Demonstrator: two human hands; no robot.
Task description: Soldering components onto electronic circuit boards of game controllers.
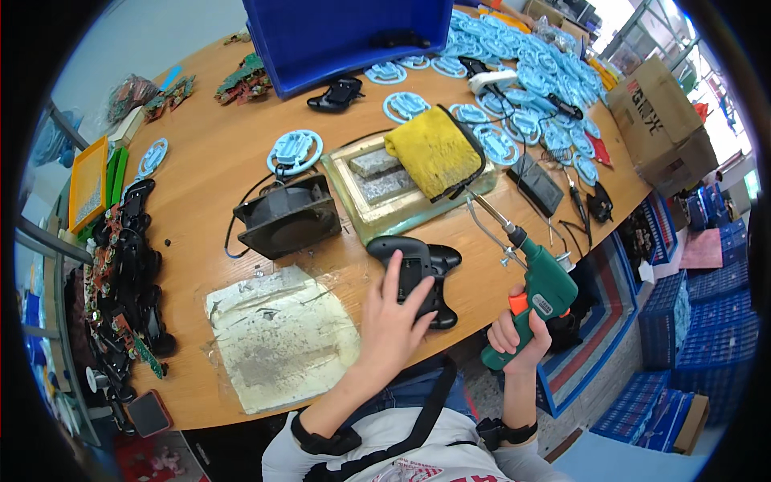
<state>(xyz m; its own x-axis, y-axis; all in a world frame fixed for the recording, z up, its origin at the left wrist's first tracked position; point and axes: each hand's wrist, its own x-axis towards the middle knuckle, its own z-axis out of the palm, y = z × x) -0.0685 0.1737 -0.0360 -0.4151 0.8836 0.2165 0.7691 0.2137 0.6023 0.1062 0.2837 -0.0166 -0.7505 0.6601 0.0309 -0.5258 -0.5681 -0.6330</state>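
A black game controller (434, 275) lies back up on the table, a rectangular recess showing in its back. Across it reaches my left hand (389, 309), fingers spread over the shell and holding it; the hand covers the controller's left side. My right hand (518, 337) is wrapped round the handle of a green soldering gun (549, 283) with an orange trigger. Its metal tip and thin curved feed tube point up and left, towards a folded yellow cloth (438, 153). That cloth lies over part of a framed tray (377, 210) holding grey blocks.
A black fan (291, 217) and a stained pale sheet (281, 341) lie left of the controller. Black controller parts (128, 273) line the left edge. Behind stand a blue bin (345, 48) and piled light-blue plastic pieces (522, 56). A cardboard box (658, 120) is at right.
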